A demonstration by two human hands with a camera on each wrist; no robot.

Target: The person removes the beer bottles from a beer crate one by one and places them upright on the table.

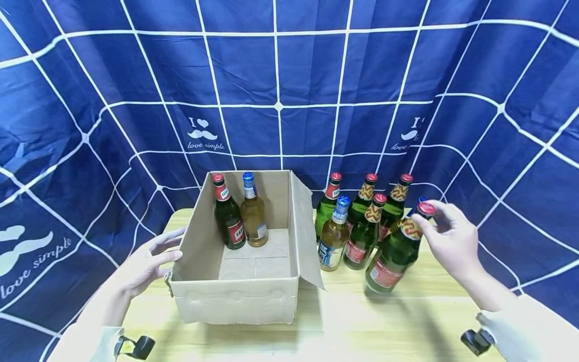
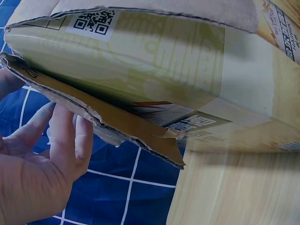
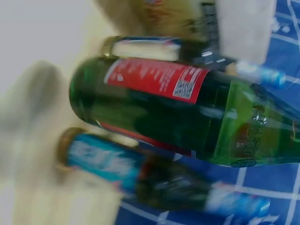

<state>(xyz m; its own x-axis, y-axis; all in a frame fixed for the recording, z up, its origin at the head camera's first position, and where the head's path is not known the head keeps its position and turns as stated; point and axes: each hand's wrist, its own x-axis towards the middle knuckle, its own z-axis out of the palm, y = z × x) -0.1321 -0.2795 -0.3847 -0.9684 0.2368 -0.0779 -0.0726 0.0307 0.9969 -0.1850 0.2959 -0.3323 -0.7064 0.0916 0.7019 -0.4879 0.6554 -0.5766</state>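
Note:
My right hand (image 1: 452,239) grips a green beer bottle (image 1: 391,261) near its red cap. The bottle tilts, its base toward the left, and looks just off the table; its red label (image 3: 157,82) faces the right wrist camera. To its left, several green and pale beer bottles (image 1: 355,244) stand together. My left hand (image 1: 142,264) touches the left side of an open cardboard box (image 1: 235,301), fingers extended. In the left wrist view, its fingers (image 2: 63,136) are against a loose flap (image 2: 117,119). Inside the box stand a green bottle (image 1: 229,221) and a pale, blue-capped bottle (image 1: 255,216).
A wooden table (image 1: 344,327) carries the box and bottles. A side flap (image 1: 307,231) slants out from the box toward the standing bottles. Behind the held bottle, a blue cap (image 1: 421,200) shows beside my right fingers. Blue gridded cloth (image 1: 307,70) hangs around the table.

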